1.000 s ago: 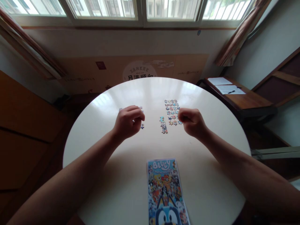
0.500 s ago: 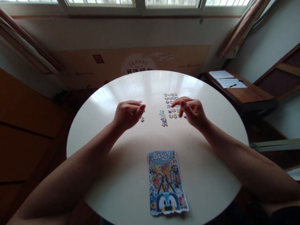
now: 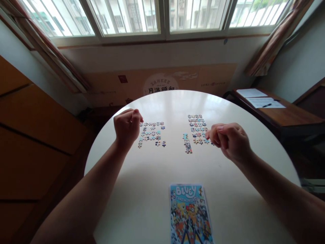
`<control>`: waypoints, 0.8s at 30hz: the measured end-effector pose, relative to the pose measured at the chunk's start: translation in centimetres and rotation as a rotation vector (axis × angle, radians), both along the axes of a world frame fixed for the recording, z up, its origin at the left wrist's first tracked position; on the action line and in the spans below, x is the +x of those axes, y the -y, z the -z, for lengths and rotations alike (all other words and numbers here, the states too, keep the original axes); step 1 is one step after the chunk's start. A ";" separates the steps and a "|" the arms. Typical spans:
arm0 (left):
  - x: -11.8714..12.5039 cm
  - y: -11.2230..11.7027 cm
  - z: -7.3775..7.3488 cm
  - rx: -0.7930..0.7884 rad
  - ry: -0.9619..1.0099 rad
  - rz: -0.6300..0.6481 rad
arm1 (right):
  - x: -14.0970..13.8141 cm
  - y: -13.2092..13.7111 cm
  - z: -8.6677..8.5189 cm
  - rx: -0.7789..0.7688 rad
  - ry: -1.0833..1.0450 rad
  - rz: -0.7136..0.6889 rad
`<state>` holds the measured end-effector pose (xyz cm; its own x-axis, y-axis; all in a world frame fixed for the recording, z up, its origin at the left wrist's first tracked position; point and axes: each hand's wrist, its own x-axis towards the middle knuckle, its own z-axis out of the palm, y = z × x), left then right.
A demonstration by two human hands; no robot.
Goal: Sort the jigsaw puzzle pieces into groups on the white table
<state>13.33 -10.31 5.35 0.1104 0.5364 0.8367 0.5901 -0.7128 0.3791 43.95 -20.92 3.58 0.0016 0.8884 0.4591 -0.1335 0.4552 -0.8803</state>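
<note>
Two groups of small jigsaw pieces lie on a round white table (image 3: pixel 152 189). My left hand (image 3: pixel 126 126) is curled closed, just left of the left group of pieces (image 3: pixel 151 134); whether it holds a piece I cannot make out. My right hand (image 3: pixel 230 139) is closed in a pinch at the right edge of the right group of pieces (image 3: pixel 197 128); what it pinches is too small to see. A short joined strip of pieces (image 3: pixel 187 143) lies between the groups. A Bluey puzzle picture card (image 3: pixel 190 213) lies near me.
A brown side table (image 3: pixel 286 117) with papers (image 3: pixel 264 101) and a pen stands at the right. A printed cardboard panel (image 3: pixel 162 83) leans on the wall under the windows. Wooden furniture (image 3: pixel 33 135) fills the left side.
My left hand has moved left off the left group, uncovering it. My right hand has closed and drawn back to the right edge of the right group. The view tilted up.
</note>
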 end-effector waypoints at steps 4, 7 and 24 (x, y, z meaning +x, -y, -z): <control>-0.9 -1.4 0.4 -0.119 -0.048 -0.143 | -0.2 1.0 -0.6 0.084 0.058 0.027; -0.9 -1.8 0.9 -0.211 -0.175 -0.167 | -0.3 1.4 -0.7 0.235 0.372 0.166; 0.3 0.4 0.4 -0.621 -0.746 0.037 | -0.7 2.0 -1.1 0.414 0.623 0.137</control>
<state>13.64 -10.73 4.96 0.5239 0.8442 0.1137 0.8123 -0.5353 0.2314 43.28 -22.95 4.68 -0.2686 0.6543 0.7070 0.4140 0.7411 -0.5285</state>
